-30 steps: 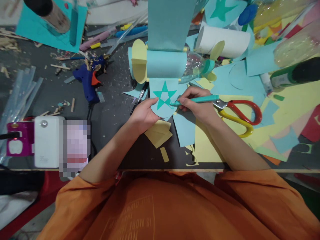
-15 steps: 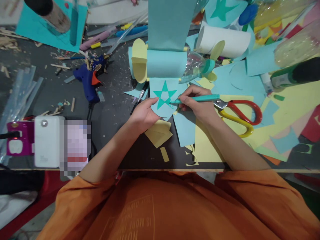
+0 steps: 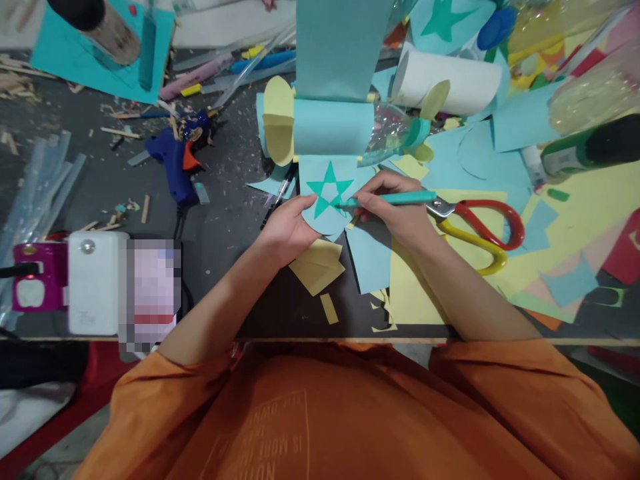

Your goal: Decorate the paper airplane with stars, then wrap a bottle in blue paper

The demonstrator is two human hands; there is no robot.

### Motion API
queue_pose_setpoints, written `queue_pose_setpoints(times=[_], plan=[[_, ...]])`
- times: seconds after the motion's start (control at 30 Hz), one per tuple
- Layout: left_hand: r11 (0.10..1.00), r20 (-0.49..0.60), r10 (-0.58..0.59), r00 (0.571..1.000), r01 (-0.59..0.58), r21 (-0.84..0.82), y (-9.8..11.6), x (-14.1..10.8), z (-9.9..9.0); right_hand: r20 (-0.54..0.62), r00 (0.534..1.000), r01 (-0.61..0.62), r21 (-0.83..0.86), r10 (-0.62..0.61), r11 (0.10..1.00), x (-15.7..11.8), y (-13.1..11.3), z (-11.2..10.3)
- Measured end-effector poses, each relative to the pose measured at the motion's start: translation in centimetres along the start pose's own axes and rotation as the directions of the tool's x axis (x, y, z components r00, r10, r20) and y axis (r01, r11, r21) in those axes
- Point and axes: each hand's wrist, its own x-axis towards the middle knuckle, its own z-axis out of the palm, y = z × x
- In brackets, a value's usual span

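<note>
My right hand (image 3: 390,203) is closed round a teal marker pen (image 3: 407,198), its tip on the star. The green star (image 3: 330,170) is drawn on a rounded light-blue paper wing (image 3: 330,225); its points are coloured and its middle is pale. My left hand (image 3: 291,227) pinches the wing's left edge, thumb on top and fingers beneath. The wing joins a plastic bottle (image 3: 393,130) wrapped in light-blue paper, with yellow ovals (image 3: 279,137) at one end and a teal cap (image 3: 417,133) at the other. A second blue wing (image 3: 340,47) stretches away behind it.
Scissors (image 3: 475,223) with red and yellow handles lie beside my right wrist. A blue glue gun (image 3: 173,163) rests to the left, near clear glue sticks (image 3: 43,180) and a white power bank (image 3: 97,283). A white paper tube (image 3: 447,81) and paper scraps (image 3: 570,280) fill the right side.
The marker and my right hand have shifted slightly to the left, the tip moving across the star's lower right part. My left hand keeps its hold on the wing.
</note>
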Motion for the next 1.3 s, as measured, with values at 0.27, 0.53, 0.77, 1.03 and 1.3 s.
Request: queue_pose_setpoints(times=[0.27, 0.53, 0.77, 1.03, 1.3], plan=[[1.0, -0.006, -0.001, 1.0, 0.001, -0.026, -0.01, 0.02, -0.07, 0.002, 1.0, 0.001, -0.04, -0.001, 0.999, -0.17, 0.14, 0.21], [0.999, -0.017, -0.004, 1.0, 0.003, -0.041, 0.06, 0.04, 0.01, -0.072, 0.997, 0.023, -0.033, -0.025, 0.999, 0.07, 0.34, -0.11], [1.0, -0.014, 0.002, 1.0, -0.002, 0.001, 0.04, -0.15, 0.23, -0.134, 0.989, 0.054, -0.047, -0.059, 0.997, 0.05, 0.35, -0.07], [1.0, -0.009, -0.004, 1.0, 0.004, 0.0, 0.01, -0.07, 0.27, -0.091, 0.995, 0.031, -0.053, -0.036, 0.998, 0.08, 0.27, -0.05], [1.0, -0.023, -0.008, 1.0, 0.008, 0.003, 0.02, -0.13, 0.18, -0.053, 0.999, -0.003, -0.055, 0.0, 0.998, 0.07, 0.21, -0.1]])
